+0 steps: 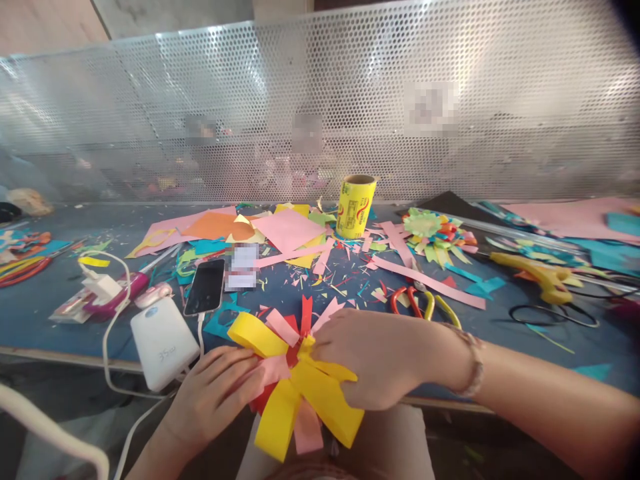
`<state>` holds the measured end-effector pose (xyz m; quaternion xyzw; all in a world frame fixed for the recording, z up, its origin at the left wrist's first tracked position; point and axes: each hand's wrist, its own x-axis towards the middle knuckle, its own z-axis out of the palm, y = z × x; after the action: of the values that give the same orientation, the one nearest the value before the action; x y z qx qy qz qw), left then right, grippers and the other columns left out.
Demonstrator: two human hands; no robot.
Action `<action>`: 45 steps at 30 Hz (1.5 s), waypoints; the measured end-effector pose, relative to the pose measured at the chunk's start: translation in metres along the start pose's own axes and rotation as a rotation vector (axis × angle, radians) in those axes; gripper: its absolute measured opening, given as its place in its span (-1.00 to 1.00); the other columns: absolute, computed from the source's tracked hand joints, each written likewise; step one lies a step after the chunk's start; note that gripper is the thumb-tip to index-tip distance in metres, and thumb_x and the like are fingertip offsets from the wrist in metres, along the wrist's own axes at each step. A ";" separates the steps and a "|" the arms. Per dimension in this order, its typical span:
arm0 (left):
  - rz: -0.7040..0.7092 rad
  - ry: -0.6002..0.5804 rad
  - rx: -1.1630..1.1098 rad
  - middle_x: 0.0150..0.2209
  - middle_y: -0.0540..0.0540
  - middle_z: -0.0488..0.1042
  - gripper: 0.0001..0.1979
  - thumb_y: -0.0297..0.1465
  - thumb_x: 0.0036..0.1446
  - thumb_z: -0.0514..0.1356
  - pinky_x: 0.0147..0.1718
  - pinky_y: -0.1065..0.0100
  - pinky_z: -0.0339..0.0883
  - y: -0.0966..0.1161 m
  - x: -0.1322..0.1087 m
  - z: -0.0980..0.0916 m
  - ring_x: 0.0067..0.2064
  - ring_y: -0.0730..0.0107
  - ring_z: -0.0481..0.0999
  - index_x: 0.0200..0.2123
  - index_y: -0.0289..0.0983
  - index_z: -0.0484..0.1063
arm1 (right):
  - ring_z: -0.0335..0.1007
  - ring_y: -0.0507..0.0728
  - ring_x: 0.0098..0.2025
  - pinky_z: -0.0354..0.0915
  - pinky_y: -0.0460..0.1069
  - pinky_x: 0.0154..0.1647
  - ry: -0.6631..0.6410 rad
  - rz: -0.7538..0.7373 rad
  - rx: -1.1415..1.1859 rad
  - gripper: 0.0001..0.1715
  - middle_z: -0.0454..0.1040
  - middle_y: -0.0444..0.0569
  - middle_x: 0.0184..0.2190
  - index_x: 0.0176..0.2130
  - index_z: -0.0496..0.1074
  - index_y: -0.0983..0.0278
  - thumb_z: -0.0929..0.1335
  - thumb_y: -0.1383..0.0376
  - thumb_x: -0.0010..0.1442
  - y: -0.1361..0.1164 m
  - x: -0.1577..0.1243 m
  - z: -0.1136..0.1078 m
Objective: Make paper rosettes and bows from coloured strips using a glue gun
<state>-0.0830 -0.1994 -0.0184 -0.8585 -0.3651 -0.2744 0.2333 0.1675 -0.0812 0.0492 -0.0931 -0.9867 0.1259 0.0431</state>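
A paper flower [295, 380] with yellow loops and pink and red strips is held over my lap at the table's front edge. My left hand [220, 393] grips it from the left, its fingers closed over a pink strip. From the right, my right hand [373, 353] presses on the flower near its middle, with fingers curled around a yellow strip; the fingertips are partly hidden by the paper. Just beyond my right hand lie red- and yellow-handled pliers [425, 303]. A phone [205, 287] with a cable plugged in rests beyond my left hand.
A white power bank [164, 343] with cables sits by the table edge at left. A yellow tape roll [356, 207] stands near the perforated metal screen [300, 87]. Paper scraps litter the blue table. A yellow glue gun [537, 273] and a finished-looking paper flower [425, 227] lie at right.
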 end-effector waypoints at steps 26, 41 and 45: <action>-0.110 -0.055 -0.078 -0.24 -0.13 0.56 -0.74 -0.57 0.24 -0.02 -0.08 0.29 0.32 0.001 -0.007 0.007 -0.10 0.36 0.49 -0.15 -0.32 0.45 | 0.33 0.17 -0.12 0.27 0.05 -0.14 -0.044 0.000 0.050 -0.51 0.42 0.09 -0.12 -0.02 0.35 0.32 0.26 0.32 0.01 0.002 -0.004 0.033; -0.128 -0.064 -0.027 -0.16 -0.15 0.54 -0.69 -0.64 0.19 0.00 -0.04 0.25 0.33 0.006 -0.016 0.008 -0.04 0.33 0.46 -0.09 -0.30 0.41 | 0.37 0.14 -0.19 0.27 0.05 -0.13 0.039 -0.088 0.059 -0.60 0.46 0.08 -0.19 -0.08 0.39 0.33 0.24 0.36 0.05 0.007 -0.003 0.033; -0.149 -0.070 -0.032 -0.18 -0.15 0.53 -0.71 -0.62 0.19 0.02 -0.04 0.24 0.33 0.007 -0.019 0.011 -0.06 0.31 0.46 -0.10 -0.30 0.42 | 0.37 0.16 -0.13 0.28 0.04 -0.14 0.043 -0.039 0.050 -0.49 0.43 0.12 -0.06 0.02 0.34 0.34 0.24 0.36 0.04 0.006 0.003 0.030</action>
<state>-0.0852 -0.2068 -0.0396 -0.8415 -0.4316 -0.2666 0.1858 0.1623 -0.0821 0.0189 -0.0755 -0.9838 0.1474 0.0692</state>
